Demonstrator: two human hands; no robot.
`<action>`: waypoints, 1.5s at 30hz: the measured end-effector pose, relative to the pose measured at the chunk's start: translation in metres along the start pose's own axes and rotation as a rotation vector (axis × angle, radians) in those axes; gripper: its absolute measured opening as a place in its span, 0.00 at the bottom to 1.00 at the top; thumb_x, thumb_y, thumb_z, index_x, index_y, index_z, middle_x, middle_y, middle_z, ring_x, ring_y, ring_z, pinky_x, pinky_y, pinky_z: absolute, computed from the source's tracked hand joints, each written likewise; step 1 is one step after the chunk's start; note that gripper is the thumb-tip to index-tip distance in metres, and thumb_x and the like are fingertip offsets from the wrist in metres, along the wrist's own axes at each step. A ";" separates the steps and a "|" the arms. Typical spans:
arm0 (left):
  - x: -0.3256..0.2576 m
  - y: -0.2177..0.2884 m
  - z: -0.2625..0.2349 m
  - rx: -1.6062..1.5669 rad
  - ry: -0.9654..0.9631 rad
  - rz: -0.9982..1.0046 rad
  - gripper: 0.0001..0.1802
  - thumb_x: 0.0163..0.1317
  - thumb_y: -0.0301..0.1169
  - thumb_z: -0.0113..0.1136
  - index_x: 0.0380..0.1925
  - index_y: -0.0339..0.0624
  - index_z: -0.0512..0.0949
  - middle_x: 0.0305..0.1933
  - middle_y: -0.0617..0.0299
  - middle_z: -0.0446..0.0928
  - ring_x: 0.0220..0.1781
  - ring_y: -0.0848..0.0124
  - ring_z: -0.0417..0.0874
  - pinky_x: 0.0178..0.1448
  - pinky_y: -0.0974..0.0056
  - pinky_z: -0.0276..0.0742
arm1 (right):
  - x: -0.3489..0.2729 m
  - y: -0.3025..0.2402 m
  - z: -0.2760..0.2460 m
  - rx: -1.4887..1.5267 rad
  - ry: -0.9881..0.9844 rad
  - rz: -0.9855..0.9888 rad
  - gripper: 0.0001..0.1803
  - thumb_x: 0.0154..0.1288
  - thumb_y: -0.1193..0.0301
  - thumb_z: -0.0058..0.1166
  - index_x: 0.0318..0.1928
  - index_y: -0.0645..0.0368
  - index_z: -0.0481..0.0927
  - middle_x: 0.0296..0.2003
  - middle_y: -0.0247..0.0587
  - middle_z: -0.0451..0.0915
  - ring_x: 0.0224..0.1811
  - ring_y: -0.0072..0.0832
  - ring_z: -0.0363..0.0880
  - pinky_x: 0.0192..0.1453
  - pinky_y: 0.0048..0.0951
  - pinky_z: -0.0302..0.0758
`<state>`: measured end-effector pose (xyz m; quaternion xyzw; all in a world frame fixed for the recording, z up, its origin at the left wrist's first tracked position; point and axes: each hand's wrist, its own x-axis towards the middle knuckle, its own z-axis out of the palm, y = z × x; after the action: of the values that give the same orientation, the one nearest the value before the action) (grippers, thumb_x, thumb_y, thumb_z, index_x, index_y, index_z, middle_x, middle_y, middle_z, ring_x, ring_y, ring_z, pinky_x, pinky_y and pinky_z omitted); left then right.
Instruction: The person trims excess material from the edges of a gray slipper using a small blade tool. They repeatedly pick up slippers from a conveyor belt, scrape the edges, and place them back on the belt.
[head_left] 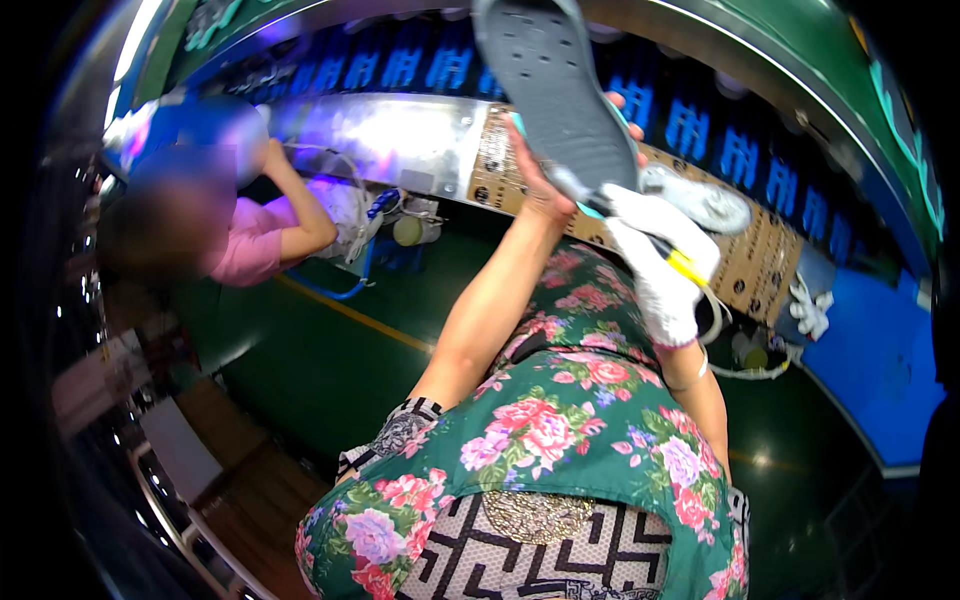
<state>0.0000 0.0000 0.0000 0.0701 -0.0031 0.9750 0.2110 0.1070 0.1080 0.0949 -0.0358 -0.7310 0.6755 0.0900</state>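
My bare left hand point(541, 178) holds a grey shoe sole point(560, 90) from beneath, its thumb along the near left edge and its fingertips showing past the right edge. The sole's top is turned up, with small holes toward its far end. In a white knitted glove, my right hand point(655, 250) is closed around a brush point(572, 187) with a yellow part on its handle and a pale hose trailing from it. The bristles are close to the sole's near end; whether they touch it I cannot tell. Beside the glove, a white shoe piece point(705, 200) lies on cardboard.
Brown cardboard point(765, 260) covers part of the metal bench point(400, 140). A conveyor with blue-lit shapes point(690, 130) runs behind it. A crumpled white glove point(810, 306) lies near a blue surface point(875, 350) at right. At left sits a co-worker in pink point(255, 240).
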 end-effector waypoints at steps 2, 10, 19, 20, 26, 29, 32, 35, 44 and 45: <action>-0.001 -0.009 -0.010 0.085 -0.031 -0.046 0.61 0.54 0.82 0.42 0.70 0.39 0.63 0.63 0.44 0.73 0.55 0.45 0.81 0.51 0.34 0.83 | 0.000 0.015 -0.026 -0.324 0.028 -0.250 0.12 0.57 0.79 0.68 0.44 0.60 0.88 0.41 0.41 0.88 0.42 0.31 0.86 0.49 0.29 0.80; -0.005 0.015 0.008 0.042 0.034 -0.189 0.60 0.54 0.78 0.51 0.72 0.40 0.61 0.61 0.39 0.72 0.53 0.37 0.82 0.49 0.34 0.86 | -0.007 0.017 -0.015 0.059 -0.099 -0.081 0.09 0.55 0.82 0.69 0.39 0.63 0.88 0.40 0.46 0.88 0.41 0.29 0.86 0.49 0.30 0.80; 0.005 0.045 0.017 0.345 -0.021 -0.422 0.64 0.50 0.80 0.52 0.75 0.43 0.57 0.70 0.34 0.64 0.58 0.32 0.78 0.53 0.37 0.83 | -0.005 0.006 -0.018 -0.262 -0.325 -0.127 0.09 0.55 0.78 0.69 0.38 0.58 0.89 0.39 0.42 0.89 0.38 0.31 0.87 0.46 0.30 0.82; 0.009 0.049 0.007 0.361 -0.114 -0.466 0.62 0.53 0.78 0.51 0.76 0.43 0.56 0.71 0.33 0.63 0.58 0.32 0.78 0.55 0.38 0.83 | -0.007 0.014 -0.017 -0.215 -0.204 -0.180 0.09 0.55 0.77 0.69 0.39 0.56 0.89 0.37 0.40 0.89 0.36 0.31 0.86 0.45 0.29 0.81; 0.019 0.055 0.001 0.289 -0.225 -0.654 0.56 0.57 0.72 0.51 0.75 0.43 0.57 0.67 0.31 0.64 0.55 0.38 0.81 0.51 0.43 0.85 | -0.010 0.009 -0.016 -0.305 -0.412 -0.374 0.12 0.56 0.74 0.68 0.42 0.48 0.90 0.42 0.35 0.89 0.39 0.33 0.86 0.45 0.30 0.82; 0.024 0.052 0.006 0.301 -0.281 -0.714 0.54 0.58 0.70 0.51 0.74 0.41 0.58 0.65 0.30 0.66 0.53 0.42 0.82 0.51 0.46 0.86 | -0.011 0.008 -0.023 -0.152 -0.348 -0.244 0.11 0.57 0.76 0.67 0.42 0.54 0.89 0.42 0.37 0.89 0.40 0.31 0.87 0.45 0.28 0.81; 0.021 0.049 0.024 0.292 -0.197 -0.726 0.47 0.66 0.60 0.47 0.73 0.34 0.60 0.64 0.24 0.69 0.53 0.37 0.83 0.57 0.46 0.83 | -0.006 0.007 -0.025 -0.356 -0.211 -0.400 0.14 0.55 0.78 0.68 0.43 0.53 0.89 0.41 0.39 0.88 0.40 0.33 0.87 0.46 0.31 0.82; 0.031 0.058 0.030 0.354 -0.119 -0.843 0.41 0.69 0.52 0.46 0.71 0.29 0.60 0.62 0.26 0.71 0.51 0.39 0.85 0.59 0.47 0.83 | -0.010 0.015 -0.024 -0.601 -0.332 -0.645 0.24 0.52 0.77 0.68 0.52 0.47 0.85 0.47 0.39 0.87 0.44 0.38 0.86 0.48 0.35 0.81; 0.039 0.064 0.023 0.455 -0.118 -0.901 0.37 0.69 0.45 0.52 0.70 0.28 0.62 0.61 0.28 0.73 0.54 0.38 0.84 0.55 0.45 0.87 | -0.004 0.005 -0.025 -0.510 -0.343 -0.539 0.15 0.58 0.73 0.66 0.47 0.48 0.87 0.43 0.38 0.87 0.40 0.35 0.85 0.46 0.33 0.80; 0.038 0.062 0.022 0.444 -0.119 -0.890 0.37 0.70 0.46 0.51 0.70 0.28 0.62 0.61 0.28 0.73 0.53 0.39 0.84 0.55 0.46 0.87 | -0.006 0.006 -0.024 -0.480 -0.382 -0.522 0.14 0.58 0.74 0.67 0.46 0.50 0.88 0.43 0.38 0.87 0.40 0.35 0.85 0.46 0.33 0.80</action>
<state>-0.0568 -0.0421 0.0284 0.1633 0.2228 0.7619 0.5858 0.1172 0.1312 0.0900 0.2575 -0.8560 0.4346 0.1101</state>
